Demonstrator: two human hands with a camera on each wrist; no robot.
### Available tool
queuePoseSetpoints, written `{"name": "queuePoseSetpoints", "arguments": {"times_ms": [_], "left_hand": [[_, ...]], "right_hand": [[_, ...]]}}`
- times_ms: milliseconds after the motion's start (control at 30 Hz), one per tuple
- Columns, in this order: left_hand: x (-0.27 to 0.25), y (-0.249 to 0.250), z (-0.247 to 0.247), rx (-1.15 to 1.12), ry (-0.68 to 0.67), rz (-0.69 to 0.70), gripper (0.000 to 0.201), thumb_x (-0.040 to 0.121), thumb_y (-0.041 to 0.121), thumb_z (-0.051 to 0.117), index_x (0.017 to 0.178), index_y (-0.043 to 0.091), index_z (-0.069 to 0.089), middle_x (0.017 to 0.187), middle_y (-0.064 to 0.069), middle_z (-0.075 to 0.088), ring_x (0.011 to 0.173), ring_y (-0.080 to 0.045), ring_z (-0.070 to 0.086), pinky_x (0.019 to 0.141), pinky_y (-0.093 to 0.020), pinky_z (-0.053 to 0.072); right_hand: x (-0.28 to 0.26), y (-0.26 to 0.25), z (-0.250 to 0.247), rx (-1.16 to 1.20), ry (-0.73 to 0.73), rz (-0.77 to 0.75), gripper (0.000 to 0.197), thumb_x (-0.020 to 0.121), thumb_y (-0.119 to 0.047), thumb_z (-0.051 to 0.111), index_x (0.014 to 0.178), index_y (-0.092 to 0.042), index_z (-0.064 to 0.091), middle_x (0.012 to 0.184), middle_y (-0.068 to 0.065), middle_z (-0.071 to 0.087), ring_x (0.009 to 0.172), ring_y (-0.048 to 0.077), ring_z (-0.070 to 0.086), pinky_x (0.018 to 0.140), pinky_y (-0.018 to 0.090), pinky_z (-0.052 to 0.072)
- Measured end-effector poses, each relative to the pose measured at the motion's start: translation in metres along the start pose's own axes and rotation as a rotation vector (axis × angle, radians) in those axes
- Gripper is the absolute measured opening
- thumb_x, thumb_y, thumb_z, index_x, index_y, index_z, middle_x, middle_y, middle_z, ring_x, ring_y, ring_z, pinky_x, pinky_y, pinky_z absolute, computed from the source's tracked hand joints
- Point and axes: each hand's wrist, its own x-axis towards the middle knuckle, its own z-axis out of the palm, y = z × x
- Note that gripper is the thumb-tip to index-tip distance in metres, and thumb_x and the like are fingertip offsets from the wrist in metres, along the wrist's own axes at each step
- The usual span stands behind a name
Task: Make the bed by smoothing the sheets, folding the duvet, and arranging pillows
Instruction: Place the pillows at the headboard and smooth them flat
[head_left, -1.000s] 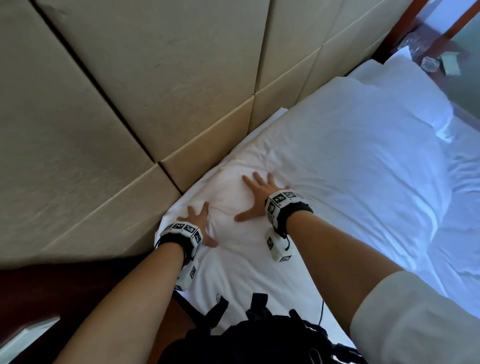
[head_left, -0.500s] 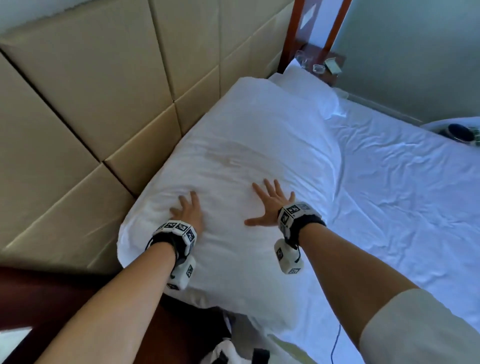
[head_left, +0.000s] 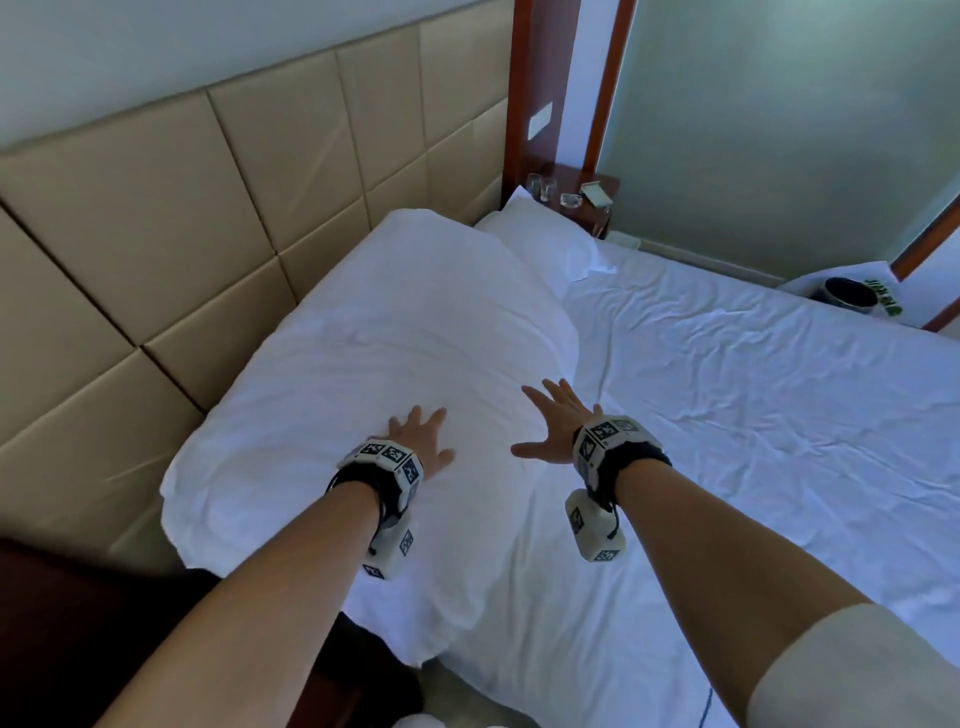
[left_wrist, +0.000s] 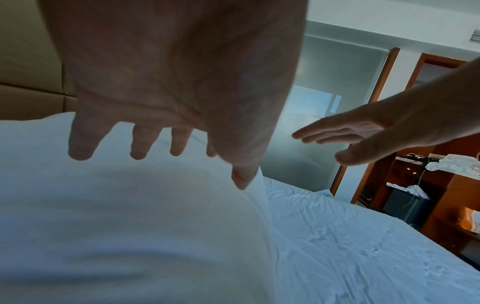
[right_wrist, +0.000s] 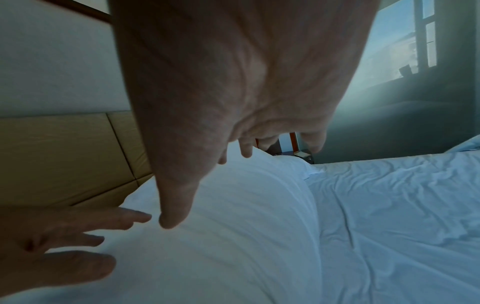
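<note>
pillow (head_left: 374, 364), plump and soft with faint creases, lies against the padded headboard (head_left: 218, 218) on the wrinkled sheet (head_left: 753, 415). our left hand (head_left: 418, 441) rests flat on it, fingers spread and gripping nothing; our right hand (head_left: 558, 426) hovers splayed and empty. a second pillow (head_left: 545, 234) is half hidden behind.

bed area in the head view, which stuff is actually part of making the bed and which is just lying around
Part of the job:
- near pillow, left hand on it, right hand open above it
- far pillow by the headboard
- wrinkled sheet

Just lying about:
- glasses on the nightstand
- dark round object past the bed's far corner
</note>
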Motion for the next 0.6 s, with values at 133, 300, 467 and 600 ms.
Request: {"name": "queuePoseSetpoints", "arguments": {"times_ms": [133, 300, 467, 600], "left_hand": [[-0.012, 0.03, 0.014, 0.029, -0.041, -0.014, 0.086, 0.09, 0.063, 0.047, 0.152, 0.04, -0.008, 0.162, 0.0, -0.013, 0.147, -0.041, -0.005, 0.11, -0.069, 0.018], [0.007, 0.038, 0.02, 0.036, -0.051, -0.041, 0.102, 0.082, 0.067, 0.057, 0.148, 0.045, -0.017, 0.16, 0.002, -0.024, 0.145, -0.043, -0.017, 0.107, -0.075, 0.012], [0.053, 0.043, 0.001, 0.103, 0.009, 0.012, 0.099, 0.086, 0.064, 0.054, 0.149, 0.041, -0.018, 0.159, 0.003, -0.026, 0.146, -0.036, -0.019, 0.109, -0.074, 0.007], [0.084, 0.048, -0.025, 0.132, 0.009, 0.047, 0.096, 0.088, 0.063, 0.051, 0.151, 0.037, -0.016, 0.16, 0.002, -0.023, 0.148, -0.03, -0.015, 0.113, -0.068, 0.007]], "right_hand": [[-0.014, 0.042, 0.012, 0.023, -0.027, 0.012, 0.098, 0.084, -0.066, 0.059, 0.156, -0.037, -0.002, 0.164, -0.008, -0.012, 0.15, 0.016, -0.015, 0.118, 0.061, 0.008], [-0.009, 0.067, 0.014, 0.04, -0.031, 0.031, 0.097, 0.085, -0.064, 0.059, 0.156, -0.036, -0.001, 0.164, -0.008, -0.011, 0.151, 0.016, -0.014, 0.118, 0.061, 0.008], [0.006, 0.075, -0.001, 0.048, -0.009, 0.085, 0.094, 0.087, -0.061, 0.059, 0.156, -0.034, 0.001, 0.164, -0.007, -0.009, 0.151, 0.016, -0.012, 0.12, 0.058, 0.008], [0.023, 0.071, -0.018, 0.035, 0.002, 0.12, 0.093, 0.087, -0.06, 0.059, 0.156, -0.033, 0.002, 0.164, -0.006, -0.008, 0.151, 0.016, -0.011, 0.119, 0.059, 0.009]]}}
